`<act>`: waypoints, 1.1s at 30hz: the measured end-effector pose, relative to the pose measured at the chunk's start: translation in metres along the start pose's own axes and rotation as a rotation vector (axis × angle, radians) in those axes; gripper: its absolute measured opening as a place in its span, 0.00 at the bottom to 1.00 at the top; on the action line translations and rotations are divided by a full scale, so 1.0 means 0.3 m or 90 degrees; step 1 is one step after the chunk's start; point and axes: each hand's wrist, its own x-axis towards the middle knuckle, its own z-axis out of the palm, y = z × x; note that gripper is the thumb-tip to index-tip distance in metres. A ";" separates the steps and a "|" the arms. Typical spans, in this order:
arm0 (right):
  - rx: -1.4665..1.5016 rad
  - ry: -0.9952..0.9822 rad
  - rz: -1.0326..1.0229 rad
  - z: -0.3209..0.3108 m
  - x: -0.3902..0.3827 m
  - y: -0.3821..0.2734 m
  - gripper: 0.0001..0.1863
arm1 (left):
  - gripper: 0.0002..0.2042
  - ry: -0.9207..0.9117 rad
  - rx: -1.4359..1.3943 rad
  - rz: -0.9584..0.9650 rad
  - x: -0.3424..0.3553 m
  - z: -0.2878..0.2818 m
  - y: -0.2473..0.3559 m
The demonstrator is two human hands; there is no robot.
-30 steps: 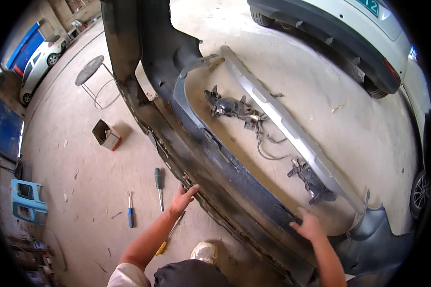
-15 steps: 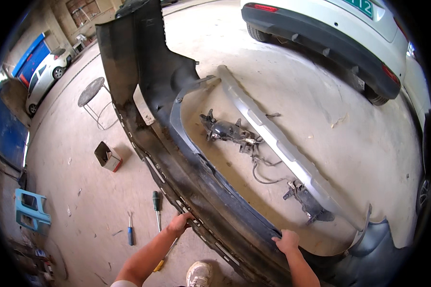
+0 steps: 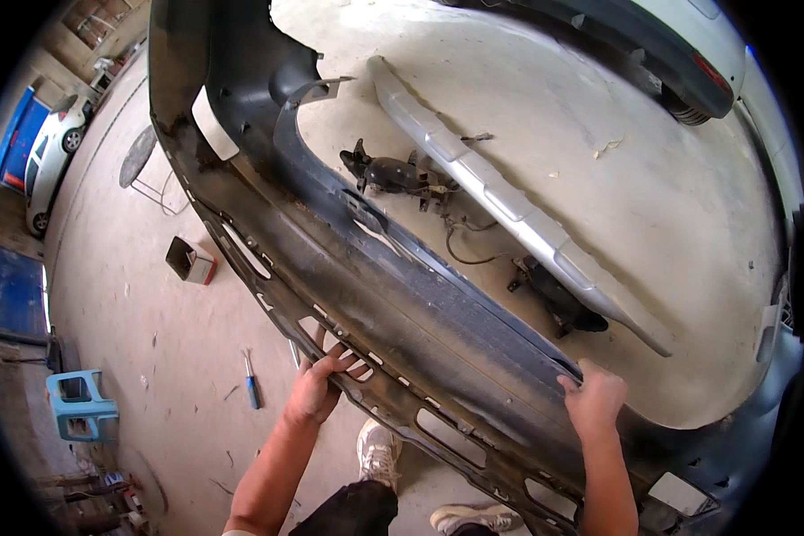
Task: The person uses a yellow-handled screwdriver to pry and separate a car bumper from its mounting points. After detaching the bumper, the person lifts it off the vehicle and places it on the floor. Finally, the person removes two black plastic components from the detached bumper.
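Note:
A large black plastic bumper cover (image 3: 393,339), dusty on its inner side, runs diagonally across the view, tilted. My left hand (image 3: 326,384) grips its slotted near edge, fingers wrapped round it. My right hand (image 3: 594,397) grips the opposite edge at the lower right, fingers curled over it. Beyond lie a silver trim strip (image 3: 500,201) and two black bracket assemblies (image 3: 393,175) (image 3: 576,311) with cables. A blue-handled tool (image 3: 252,389) lies on the floor to the left; another tool is mostly hidden behind my left hand and the bumper.
A white car (image 3: 724,54) stands at upper right, another (image 3: 54,170) at far left. On the floor (image 3: 116,304) are a round stool (image 3: 137,156), a small box (image 3: 188,259) and a light-blue plastic stool (image 3: 80,404). My two shoes (image 3: 380,447) (image 3: 473,518) show below.
The bumper has risen toward me and tilted, showing more of its slotted near edge and pulling away from the silver strip. Both hands have moved with it, still gripping.

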 end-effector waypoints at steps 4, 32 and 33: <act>-0.040 -0.066 0.058 -0.238 -0.068 -0.003 0.16 | 0.39 0.013 -0.027 -0.030 -0.143 0.128 0.127; 0.124 -0.340 -0.140 -1.171 -0.008 0.070 0.22 | 0.23 0.283 0.068 -0.079 -0.798 0.781 0.762; 0.114 -0.329 -0.156 -1.168 -0.034 0.030 0.22 | 0.25 0.303 0.072 -0.111 -0.830 0.758 0.798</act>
